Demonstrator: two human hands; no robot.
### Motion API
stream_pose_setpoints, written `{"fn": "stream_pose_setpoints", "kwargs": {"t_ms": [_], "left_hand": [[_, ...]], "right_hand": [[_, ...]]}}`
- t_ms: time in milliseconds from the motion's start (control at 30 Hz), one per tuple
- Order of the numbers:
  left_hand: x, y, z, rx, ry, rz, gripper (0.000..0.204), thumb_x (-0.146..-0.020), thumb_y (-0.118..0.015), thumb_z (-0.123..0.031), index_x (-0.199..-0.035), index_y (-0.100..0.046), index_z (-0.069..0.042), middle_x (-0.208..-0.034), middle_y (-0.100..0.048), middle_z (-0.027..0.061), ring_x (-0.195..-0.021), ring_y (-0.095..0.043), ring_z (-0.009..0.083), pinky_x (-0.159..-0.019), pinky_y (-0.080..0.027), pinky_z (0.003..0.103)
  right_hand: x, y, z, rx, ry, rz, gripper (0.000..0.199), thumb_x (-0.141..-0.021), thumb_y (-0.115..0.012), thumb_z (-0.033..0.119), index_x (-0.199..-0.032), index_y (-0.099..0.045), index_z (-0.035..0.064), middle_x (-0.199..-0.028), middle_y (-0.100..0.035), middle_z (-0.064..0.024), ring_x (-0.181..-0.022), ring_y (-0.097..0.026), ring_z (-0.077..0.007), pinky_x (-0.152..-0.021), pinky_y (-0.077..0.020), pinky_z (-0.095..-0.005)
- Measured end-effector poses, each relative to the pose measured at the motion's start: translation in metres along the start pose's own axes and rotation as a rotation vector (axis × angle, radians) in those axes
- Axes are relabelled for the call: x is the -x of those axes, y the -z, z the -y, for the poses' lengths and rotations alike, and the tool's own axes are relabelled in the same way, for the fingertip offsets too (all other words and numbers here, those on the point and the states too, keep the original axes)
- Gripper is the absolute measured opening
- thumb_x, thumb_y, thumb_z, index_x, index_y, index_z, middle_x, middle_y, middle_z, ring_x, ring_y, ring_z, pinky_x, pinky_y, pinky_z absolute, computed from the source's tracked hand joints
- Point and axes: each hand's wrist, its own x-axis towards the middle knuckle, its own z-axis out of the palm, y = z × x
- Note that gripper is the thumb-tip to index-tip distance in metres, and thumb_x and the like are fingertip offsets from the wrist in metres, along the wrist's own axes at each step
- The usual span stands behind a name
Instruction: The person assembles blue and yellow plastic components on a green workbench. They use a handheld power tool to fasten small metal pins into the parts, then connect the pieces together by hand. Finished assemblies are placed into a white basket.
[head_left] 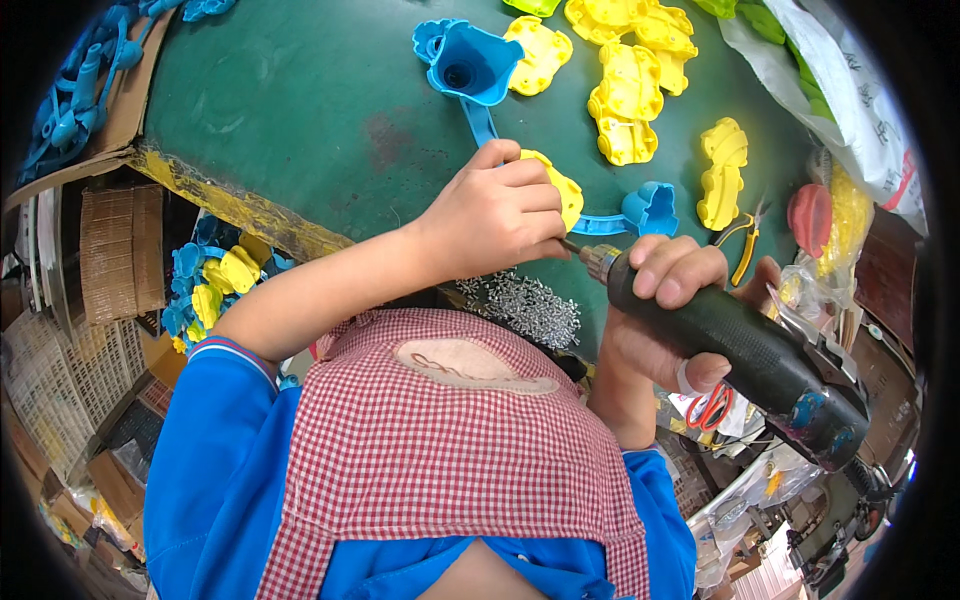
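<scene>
My right hand [665, 315] is wrapped round a black power screwdriver [740, 345], tilted so that its bit [572, 247] points up and left. The bit's tip meets the fingertips of my left hand [510, 210]. That hand is closed on a yellow plastic shell [562, 192], mostly covered by the fingers. Whether a screw sits at the tip is hidden. A curved blue plastic piece runs behind the left hand, with a blue flared cup [475, 65] at its upper end and a smaller blue cup [650, 208] at the right. Small silver screws [530, 310] lie heaped below the hand.
Several yellow shells [628, 95] lie at the far side of the green table [270, 90]. Yellow-handled cutters [745, 248] rest at the right, near a white bag [840, 90]. Cardboard boxes of blue parts [85, 100] stand left. Red scissors [710, 407] lie lower right.
</scene>
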Motion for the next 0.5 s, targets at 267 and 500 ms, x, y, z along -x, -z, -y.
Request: {"fn": "stream_pose_setpoints", "kwargs": {"t_ms": [267, 500], "left_hand": [[0.010, 0.001, 0.006, -0.089, 0.094, 0.068, 0.048, -0.057, -0.079, -0.025, -0.101, -0.067, -0.011, -0.126, -0.059, 0.0033, -0.122, -0.052, 0.0220, -0.104, -0.039, 0.041], [0.013, 0.006, 0.003, -0.147, 0.104, 0.063, 0.042, -0.062, -0.078, -0.025, -0.101, -0.068, -0.014, -0.125, -0.058, 0.0028, -0.122, -0.051, 0.0204, -0.108, -0.035, 0.041]], "right_hand": [[0.017, 0.001, -0.026, 0.158, 0.048, -0.031, 0.079, -0.075, -0.073, 0.056, -0.123, -0.034, 0.0059, -0.077, -0.060, -0.0103, -0.071, -0.061, -0.0231, -0.071, -0.0513, -0.0407], [0.013, -0.008, -0.010, 0.051, -0.108, -0.086, 0.092, -0.067, -0.078, 0.057, -0.127, -0.031, 0.0044, -0.076, -0.060, -0.0102, -0.069, -0.061, -0.0234, -0.069, -0.0511, -0.0415]]}}
